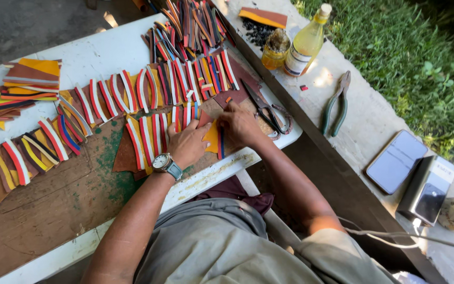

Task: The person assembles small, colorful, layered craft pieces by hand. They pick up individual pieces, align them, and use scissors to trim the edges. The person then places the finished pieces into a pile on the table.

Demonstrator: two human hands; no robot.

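Observation:
My left hand point(186, 143), with a wristwatch point(165, 164) on its wrist, presses flat on a yellow and brown leather piece point(212, 138) on the worn wooden board point(53, 205). My right hand point(240, 125) rests its fingers on the same piece, beside a dark blue and red strip point(220, 147). Rows of curved leather pieces with red, white and yellow stripes point(148, 137) lie to the left of and beyond both hands. Black scissors point(266, 110) lie just right of my right hand.
A heap of striped strips point(193, 23) sits at the back, stacked leather sheets point(30, 79) at the left. On the concrete ledge stand a bottle of yellow liquid point(306, 42), a jar point(275, 50), green-handled pliers point(336, 105), a phone point(396, 160) and a small box point(429, 189).

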